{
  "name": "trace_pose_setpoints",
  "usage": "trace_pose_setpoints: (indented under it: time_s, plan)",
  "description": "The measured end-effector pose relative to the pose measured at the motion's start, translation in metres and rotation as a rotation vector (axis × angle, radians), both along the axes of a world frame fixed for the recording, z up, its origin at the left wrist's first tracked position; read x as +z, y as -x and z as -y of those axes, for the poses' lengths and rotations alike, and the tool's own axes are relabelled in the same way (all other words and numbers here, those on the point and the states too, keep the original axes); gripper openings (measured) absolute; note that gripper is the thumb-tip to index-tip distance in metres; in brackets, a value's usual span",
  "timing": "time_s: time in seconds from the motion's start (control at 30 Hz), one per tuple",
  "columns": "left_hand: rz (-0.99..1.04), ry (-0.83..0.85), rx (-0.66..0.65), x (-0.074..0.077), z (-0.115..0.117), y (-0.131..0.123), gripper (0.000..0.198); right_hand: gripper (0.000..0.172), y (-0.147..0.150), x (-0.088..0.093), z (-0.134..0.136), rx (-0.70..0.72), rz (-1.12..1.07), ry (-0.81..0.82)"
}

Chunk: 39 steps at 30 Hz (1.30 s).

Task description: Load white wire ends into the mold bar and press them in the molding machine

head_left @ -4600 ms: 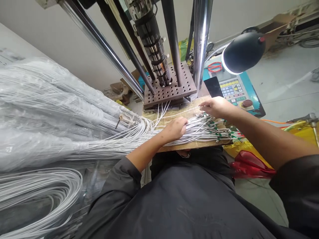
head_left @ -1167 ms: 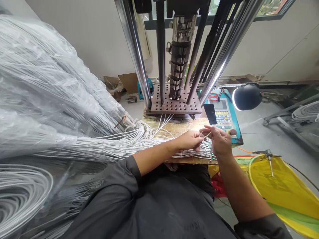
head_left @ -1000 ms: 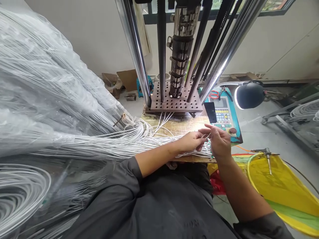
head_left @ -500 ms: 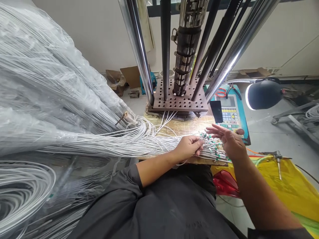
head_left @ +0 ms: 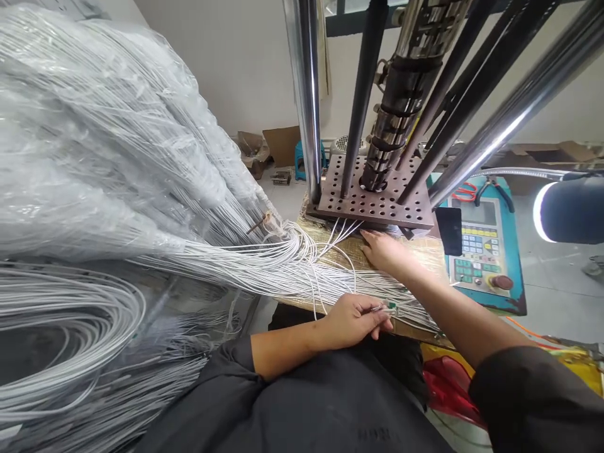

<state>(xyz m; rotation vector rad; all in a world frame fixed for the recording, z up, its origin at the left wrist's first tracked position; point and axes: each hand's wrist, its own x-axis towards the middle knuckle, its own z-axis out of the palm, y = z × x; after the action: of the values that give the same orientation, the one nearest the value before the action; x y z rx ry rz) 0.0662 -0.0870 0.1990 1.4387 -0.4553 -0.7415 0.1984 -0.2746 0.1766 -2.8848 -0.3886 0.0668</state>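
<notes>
My left hand (head_left: 356,321) is closed in a pinch on the end of a white cable, near the bench's front edge. The green-marked cable end (head_left: 391,307) sticks out past its fingertips. My right hand (head_left: 384,251) reaches forward to the front of the press, just under the perforated steel plate (head_left: 377,211). Its fingers are stretched out, and their tips are partly hidden at the plate's lower edge. Several white cables (head_left: 340,234) run into the gap under the plate, left of that hand. A thick bundle of white cables (head_left: 283,277) lies across the bench below both hands.
Plastic-wrapped cable bundles (head_left: 123,138) fill the left, above coiled cables (head_left: 113,333). Steel columns (head_left: 309,94) rise from the press. To the right are a teal control panel (head_left: 512,251) with pliers (head_left: 493,189), a dark flat rectangle (head_left: 448,229) and a lamp (head_left: 573,207).
My right hand has moved forward and left, from beside the cable ends to the press. My left hand still pinches a cable, now apart from the other ends. The view has shifted left.
</notes>
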Motion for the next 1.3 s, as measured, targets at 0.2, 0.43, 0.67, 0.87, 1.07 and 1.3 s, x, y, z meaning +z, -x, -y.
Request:
trace_pose_setpoints:
  time_s: [0.2,0.43,0.67,0.87,1.07,1.3]
  plan:
    - [0.005,0.027,0.096,0.003,-0.011,-0.001,0.048,0.031,-0.025,0.004,-0.012,0.04,-0.067,0.031]
    - [0.28,-0.138,0.196,-0.005,-0.021,-0.017,0.036,0.044,0.052,0.024,0.066,-0.166,-0.154,-0.202]
    - [0.645,-0.286,0.096,-0.013,0.006,-0.039,0.04,0.037,0.152,0.007,0.076,-0.497,-0.077,-0.63]
    - [0.848,-0.402,-0.107,-0.017,0.025,-0.048,0.03,0.044,0.165,-0.008,0.05,-0.584,0.017,-0.689]
    - [0.951,-0.493,-0.187,-0.024,0.037,-0.063,0.032,0.045,0.168,-0.012,0.054,-0.581,0.006,-0.765]
    - [1.084,-0.456,-0.374,-0.027,0.048,-0.072,0.024,0.051,0.172,-0.015,0.056,-0.551,-0.038,-0.82]
